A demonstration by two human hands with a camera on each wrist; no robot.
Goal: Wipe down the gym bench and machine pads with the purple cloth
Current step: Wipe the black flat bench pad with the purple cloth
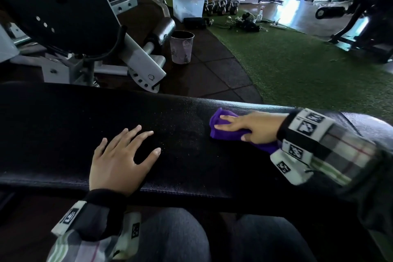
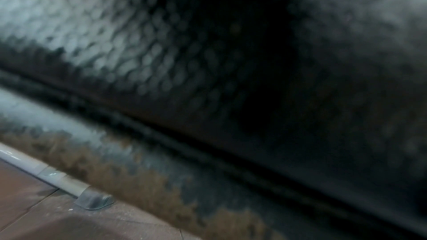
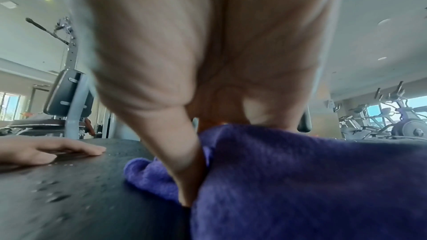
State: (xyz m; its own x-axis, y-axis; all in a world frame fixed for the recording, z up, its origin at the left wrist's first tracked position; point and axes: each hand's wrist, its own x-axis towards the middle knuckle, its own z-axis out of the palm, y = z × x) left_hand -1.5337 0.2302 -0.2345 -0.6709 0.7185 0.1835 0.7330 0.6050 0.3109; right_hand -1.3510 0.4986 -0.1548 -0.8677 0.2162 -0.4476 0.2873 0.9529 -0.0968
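A long black bench pad (image 1: 63, 123) runs across the head view, speckled with fine droplets near its middle. My left hand (image 1: 121, 159) lies flat on it with fingers spread and holds nothing. Toward the right end, my right hand (image 1: 244, 127) presses the bunched purple cloth (image 1: 221, 119) onto the pad with straight fingers. In the right wrist view the cloth (image 3: 300, 180) fills the lower right under my palm (image 3: 208, 43), with the thumb down beside it, and my left hand (image 3: 46, 149) rests on the wet pad (image 3: 80, 198). The left wrist view shows only the blurred pad edge (image 2: 161, 61).
Behind the bench stands an adjustable machine with a black back pad (image 1: 63, 17) and a grey frame. A paper cup (image 1: 182, 47) sits on the dark floor tiles. Farther back are a clear plastic box (image 1: 187, 5), kettlebells (image 1: 223, 5), a spray bottle (image 1: 259, 14) and green turf (image 1: 297, 66).
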